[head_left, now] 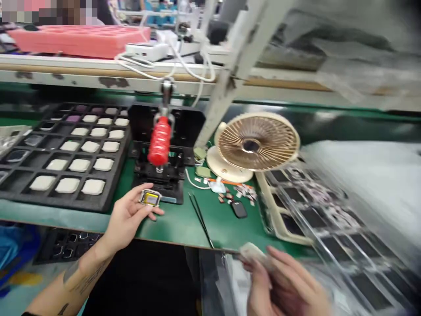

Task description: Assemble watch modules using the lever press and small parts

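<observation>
My left hand (130, 213) holds a small watch-like case (150, 198) with a yellow-edged part inside, between thumb and fingers, just in front of the black press (158, 180) with its red handle (160, 141). At the lower right, my right hand (283, 281) is blurred, its fingers closed on a pale, rounded piece (251, 252) beyond the bench's front edge. Black tweezers (200, 219) lie on the green bench (177, 224) between the hands. A black rounded square piece (239, 209) rests to their right.
A dark compartment tray (113, 184) of white pieces stands left. Behind the small scraps is a round fan (258, 141). A cream tray (286, 235) and clear plastic trays (332, 245) fill the right. A slanted post (226, 83) rises behind, near a shelf with pink foam (75, 41).
</observation>
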Demonstrator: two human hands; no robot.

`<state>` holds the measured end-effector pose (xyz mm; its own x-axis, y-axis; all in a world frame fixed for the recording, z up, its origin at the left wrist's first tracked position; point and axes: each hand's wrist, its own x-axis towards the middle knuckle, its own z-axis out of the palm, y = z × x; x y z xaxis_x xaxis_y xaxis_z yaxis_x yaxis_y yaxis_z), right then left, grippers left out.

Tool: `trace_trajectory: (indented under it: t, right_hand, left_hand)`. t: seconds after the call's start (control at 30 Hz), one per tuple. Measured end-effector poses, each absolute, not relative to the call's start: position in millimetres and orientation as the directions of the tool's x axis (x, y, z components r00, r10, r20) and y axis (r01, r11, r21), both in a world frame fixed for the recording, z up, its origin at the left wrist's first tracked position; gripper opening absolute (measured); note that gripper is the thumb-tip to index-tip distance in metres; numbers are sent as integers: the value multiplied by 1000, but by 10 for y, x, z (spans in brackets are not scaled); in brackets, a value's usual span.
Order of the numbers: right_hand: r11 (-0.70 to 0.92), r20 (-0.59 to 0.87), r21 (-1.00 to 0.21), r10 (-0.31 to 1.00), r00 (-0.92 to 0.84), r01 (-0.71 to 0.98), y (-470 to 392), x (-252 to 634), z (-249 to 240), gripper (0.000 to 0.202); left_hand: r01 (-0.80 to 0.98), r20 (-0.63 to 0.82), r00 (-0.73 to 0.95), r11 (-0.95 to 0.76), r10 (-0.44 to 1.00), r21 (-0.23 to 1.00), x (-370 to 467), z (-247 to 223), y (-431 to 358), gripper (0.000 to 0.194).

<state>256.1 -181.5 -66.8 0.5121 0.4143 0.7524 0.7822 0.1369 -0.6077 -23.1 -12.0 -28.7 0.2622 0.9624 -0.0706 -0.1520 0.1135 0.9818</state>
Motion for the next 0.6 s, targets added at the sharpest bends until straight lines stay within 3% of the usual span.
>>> trace_trajectory:
  t: [0.1,0.2,0.47,0.6]
  right_hand:
    - [355,709,-657,591,385,665,-1190,2024,-365,40]
    - [452,617,-718,765,185,529,-861,1771,-274,52]
    - [464,561,-747,825,76,476,-494,1477,-320,42]
    - [437,508,-751,861,12,495,-444,1398,-325,39]
  left_hand:
    - [-229,-69,248,128,966,965,-255,-344,-117,55]
    - [-250,-72,264,140,962,958,-281,-402,-126,54]
    - [-250,-79,344,173,936,953,-364,-435,-165,55]
    - [-308,0,370,123,929,943,-404,-397,-150,53]
